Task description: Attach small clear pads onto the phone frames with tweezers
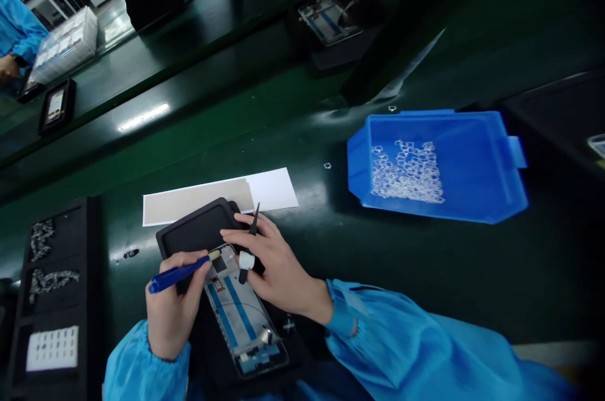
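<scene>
A phone's metal mid-frame [243, 313] with two blue strips lies in a black tray [189, 231] in front of me. My left hand [172, 303] is closed around a blue pen-like tool [177, 275], its pale tip over the upper left end of the frame. My right hand [278, 262] rests across the frame's right edge, closed on dark tweezers [254, 224] that point away from me. Something white [246, 260] shows by its fingers, either on the tweezers or on a finger; I cannot tell which.
At the right stands a blue bin [472, 168] with many small white rings. A white sheet with a beige strip [198, 202] lies behind the tray. A black compartment tray [89, 300] with small parts is at the left. Another phone frame [328, 19] sits farther back. A co-worker's sleeve [19, 19] shows upper left.
</scene>
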Demonstrator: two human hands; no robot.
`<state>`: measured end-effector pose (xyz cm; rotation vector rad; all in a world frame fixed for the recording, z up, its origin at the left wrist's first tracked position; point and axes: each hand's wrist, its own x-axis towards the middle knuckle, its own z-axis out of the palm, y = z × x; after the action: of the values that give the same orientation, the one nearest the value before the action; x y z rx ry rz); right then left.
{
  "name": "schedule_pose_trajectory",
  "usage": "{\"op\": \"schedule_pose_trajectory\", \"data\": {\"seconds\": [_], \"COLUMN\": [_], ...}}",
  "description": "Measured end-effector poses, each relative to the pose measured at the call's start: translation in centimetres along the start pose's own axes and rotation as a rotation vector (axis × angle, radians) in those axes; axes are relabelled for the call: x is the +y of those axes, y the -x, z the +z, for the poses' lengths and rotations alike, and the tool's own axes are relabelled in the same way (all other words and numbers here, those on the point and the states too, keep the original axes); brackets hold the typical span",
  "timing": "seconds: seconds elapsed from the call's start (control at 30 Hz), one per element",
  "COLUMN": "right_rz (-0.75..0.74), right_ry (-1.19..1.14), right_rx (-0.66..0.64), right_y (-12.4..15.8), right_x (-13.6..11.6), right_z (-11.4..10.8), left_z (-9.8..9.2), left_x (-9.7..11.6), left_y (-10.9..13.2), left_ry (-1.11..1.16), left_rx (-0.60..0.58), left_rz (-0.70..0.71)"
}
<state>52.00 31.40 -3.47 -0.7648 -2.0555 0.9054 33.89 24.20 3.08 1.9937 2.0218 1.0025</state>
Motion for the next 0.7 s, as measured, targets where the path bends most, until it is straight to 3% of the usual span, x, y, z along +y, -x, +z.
{"op": "schedule_pose_trajectory", "data": {"seconds": [0.47,0.7], "right_rz": [0.048,0.057], "right_ry": [0.004,0.023], "right_rx": [-0.030,-0.033], "right_y": [-0.2,0.0], "right_x": [-0.3,-0.4], "right_z": [-0.1,0.0], "left_z": [-0.2,0.2], "left_x": [0.8,1.5], "left_y": [-0.9,-1.1], "left_ry": [-0.135,-0.170], "left_rx": [-0.072,-0.054], "left_rz": [0.105,0.132]}}
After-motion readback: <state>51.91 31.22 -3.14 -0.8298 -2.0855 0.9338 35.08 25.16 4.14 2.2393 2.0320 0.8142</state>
